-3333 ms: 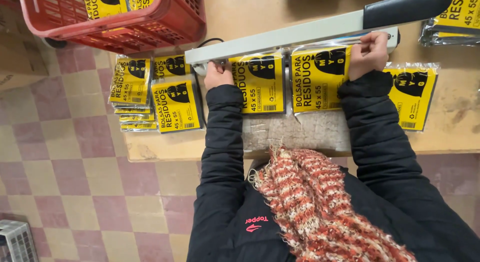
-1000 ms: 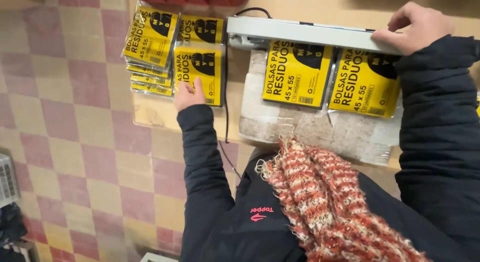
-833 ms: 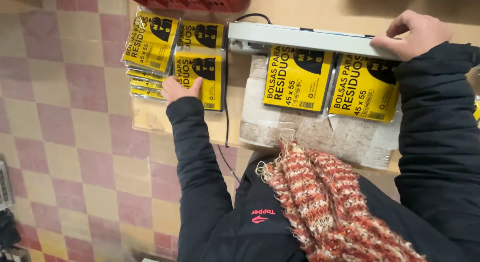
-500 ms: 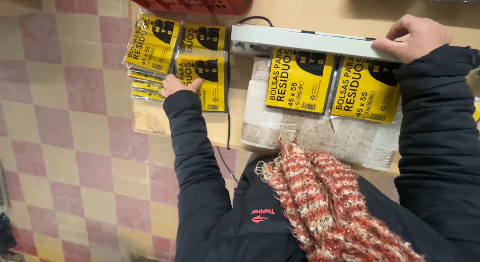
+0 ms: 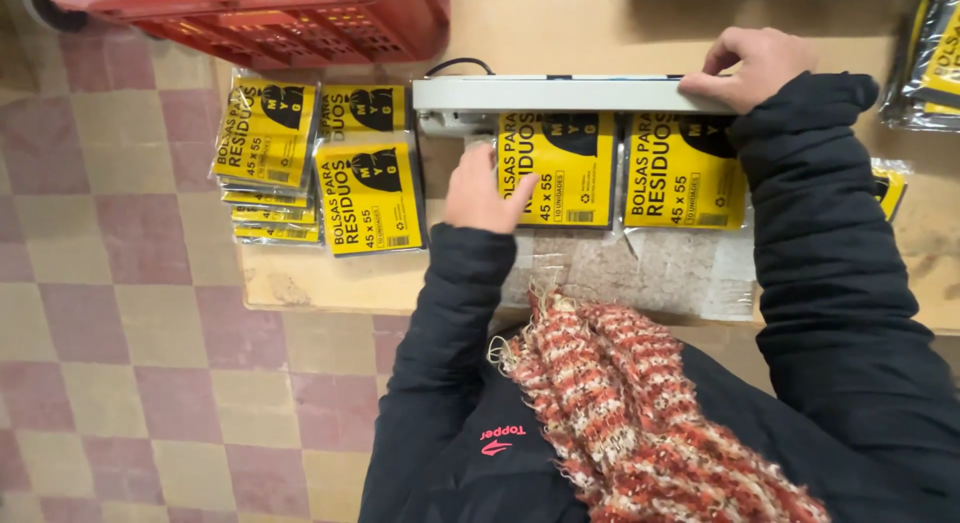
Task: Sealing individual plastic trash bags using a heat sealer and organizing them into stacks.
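The right hand (image 5: 755, 68) presses flat, fingers curled, on the long grey sealer bar (image 5: 560, 93), gripping nothing. The left hand (image 5: 485, 188) lies loosely open against the left edge of a glossy yellow bag packet (image 5: 560, 168) under the bar. Stacked packets (image 5: 265, 153) overhang the wooden worktop's (image 5: 560, 28) left edge, leaving little open room.

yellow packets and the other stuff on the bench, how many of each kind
Yellow packets under the sealer bar: 2
Yellow packets on top of the left stacks: 3
Sealer bar: 1
Red crate: 1
Total: 7
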